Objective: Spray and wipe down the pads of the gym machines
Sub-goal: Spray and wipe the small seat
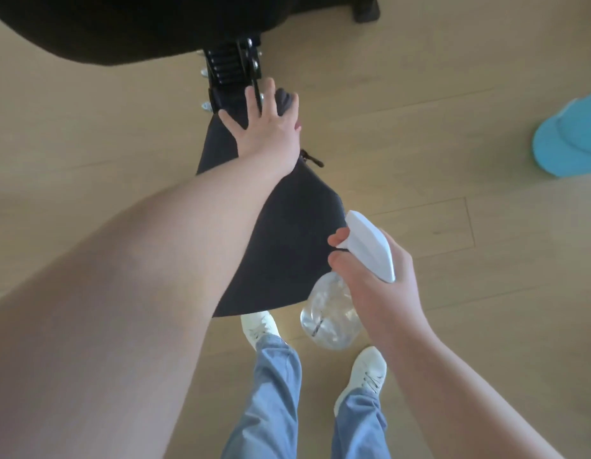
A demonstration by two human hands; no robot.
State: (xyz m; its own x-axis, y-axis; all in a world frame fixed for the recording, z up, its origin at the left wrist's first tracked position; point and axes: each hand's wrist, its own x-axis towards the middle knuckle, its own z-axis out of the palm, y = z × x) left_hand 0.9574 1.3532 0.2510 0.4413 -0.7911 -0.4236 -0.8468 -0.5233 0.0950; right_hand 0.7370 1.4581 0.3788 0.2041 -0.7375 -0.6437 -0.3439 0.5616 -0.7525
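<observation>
A dark seat pad (pixel 287 233) of a gym bench runs from below me toward a larger black back pad (pixel 122 24) at the top. My left hand (pixel 267 127) lies at the seat pad's narrow far end with fingers spread, pressing a dark grey cloth (pixel 285 101) under its far side. My right hand (pixel 377 270) holds a clear spray bottle (pixel 330 313) with a white trigger head (pixel 370 243) beside the pad's near right edge, nozzle pointing toward the pad.
A black metal hinge bracket with bolts (pixel 234 67) joins the two pads. Light wooden floor (pixel 420 111) surrounds the bench. A turquoise object (pixel 572 140) lies at the right edge. My white shoes (pixel 363 372) and blue trousers stand by the pad's near end.
</observation>
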